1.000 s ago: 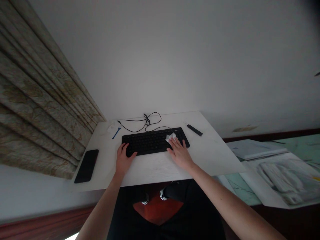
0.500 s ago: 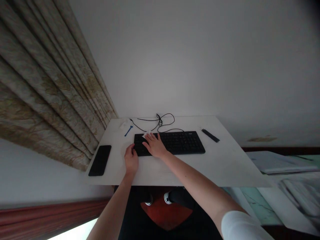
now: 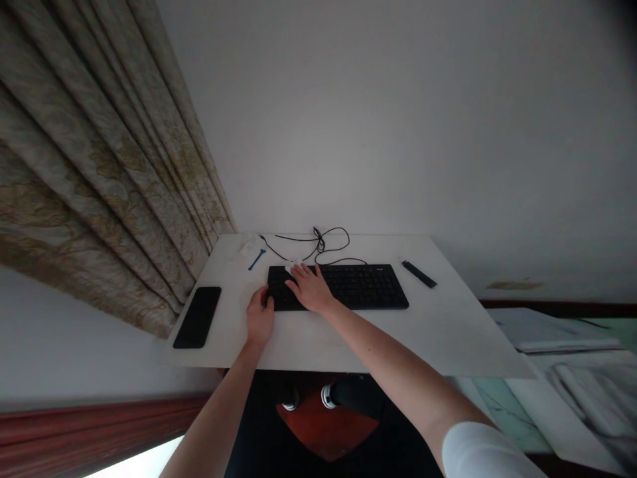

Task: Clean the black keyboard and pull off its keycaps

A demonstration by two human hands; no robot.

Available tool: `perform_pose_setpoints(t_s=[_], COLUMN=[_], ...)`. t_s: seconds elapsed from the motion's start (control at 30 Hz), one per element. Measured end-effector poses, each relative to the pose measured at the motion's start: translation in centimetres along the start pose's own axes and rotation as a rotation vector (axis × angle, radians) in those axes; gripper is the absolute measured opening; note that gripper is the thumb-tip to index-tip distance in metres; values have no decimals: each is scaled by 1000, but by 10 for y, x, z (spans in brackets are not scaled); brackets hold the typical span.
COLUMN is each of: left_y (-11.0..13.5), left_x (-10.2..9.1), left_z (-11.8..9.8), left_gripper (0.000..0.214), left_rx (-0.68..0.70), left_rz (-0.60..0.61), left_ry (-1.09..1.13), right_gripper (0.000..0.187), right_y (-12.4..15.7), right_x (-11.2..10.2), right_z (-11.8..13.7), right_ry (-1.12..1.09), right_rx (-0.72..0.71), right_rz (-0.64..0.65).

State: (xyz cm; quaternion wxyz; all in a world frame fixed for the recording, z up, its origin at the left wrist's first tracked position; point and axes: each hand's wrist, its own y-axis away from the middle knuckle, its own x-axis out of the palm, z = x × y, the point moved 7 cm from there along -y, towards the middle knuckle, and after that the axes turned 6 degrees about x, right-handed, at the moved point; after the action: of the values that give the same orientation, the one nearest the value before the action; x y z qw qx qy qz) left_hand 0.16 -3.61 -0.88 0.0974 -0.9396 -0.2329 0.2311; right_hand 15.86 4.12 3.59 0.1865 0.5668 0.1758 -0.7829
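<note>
Right hand [image 3: 311, 289] spread over a wipe [image 3: 291, 267] atop the crosswise keyboard [image 3: 361, 289], left hand [image 3: 259, 317] curled at its end

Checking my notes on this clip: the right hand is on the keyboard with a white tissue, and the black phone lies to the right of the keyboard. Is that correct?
No: the black phone lies to the left of the keyboard, as the head view shows. The rest stands: the right hand is on the keyboard with the white tissue.
</note>
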Motion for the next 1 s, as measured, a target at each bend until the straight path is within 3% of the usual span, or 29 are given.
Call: perform_pose_setpoints(t_s=[0.1,0.17,0.27,0.4,0.53,0.63,1.0], left_y=[-4,-4,-1,2,2,3,5], left_x=[-2,-8,-13,-14,-13,-14,-13], left_z=[-3,-8,-15,-14,-13,-14,-9], left_gripper=[46,55,58,55,55,55,57], left_rx=[38,124,261,337,345,344,329], left_rz=[127,192,254,253,257,256,251], left_ry=[-46,-170,-346,-445,-458,-447,-448], right_gripper=[62,62,63,63,61,61,61], right_y=[8,7,-4,-26,-30,-16,61], right_x=[-5,-4,4,14,12,4,-38], right_z=[-20,-18,7,50,54,23,-150], right_ry=[10,3,-21,-51,-48,-30,140], right_rx=[51,39,-28,-101,-112,-93,180], right_rz=[0,4,20,52,41,13,-41])
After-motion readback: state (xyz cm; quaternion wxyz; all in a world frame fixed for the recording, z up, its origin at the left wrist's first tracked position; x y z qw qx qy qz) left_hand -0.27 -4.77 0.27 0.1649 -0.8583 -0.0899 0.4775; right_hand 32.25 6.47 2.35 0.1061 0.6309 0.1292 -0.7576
